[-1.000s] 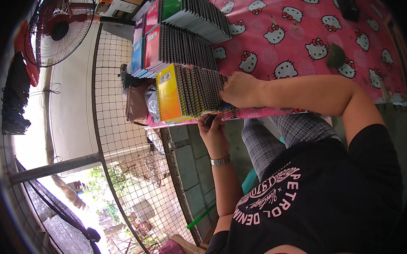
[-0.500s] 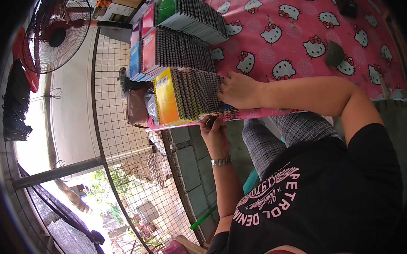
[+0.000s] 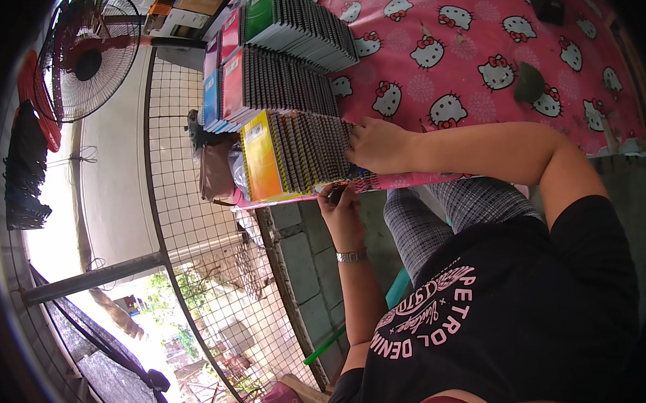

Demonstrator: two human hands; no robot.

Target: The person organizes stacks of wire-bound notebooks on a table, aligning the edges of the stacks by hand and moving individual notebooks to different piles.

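A row of yellow-covered spiral notebooks [image 3: 262, 157] stands at the table's near left edge, wire bindings toward the right. My right hand [image 3: 380, 147] is at the right end of this row, fingers curled against the notebook there. Below it, at the table edge, my left hand [image 3: 341, 211] is closed with thumb and fingers around a small dark object [image 3: 336, 194], whose kind I cannot make out. Part of a notebook with dark coils [image 3: 365, 178] shows between my hands. What the fingertips touch is partly hidden.
Behind stand stacks of red notebooks [image 3: 233, 83] and green notebooks [image 3: 260, 15]. A pink patterned cloth [image 3: 468, 47] covers the table, with a dark green rounded piece [image 3: 529, 84] and a black tape dispenser [image 3: 546, 1]. A fan [image 3: 90, 64] and wire mesh [image 3: 184, 146] are at left.
The view has shifted very slightly. Both hands keep nearly the same places and grips, and the notebooks have not visibly moved.
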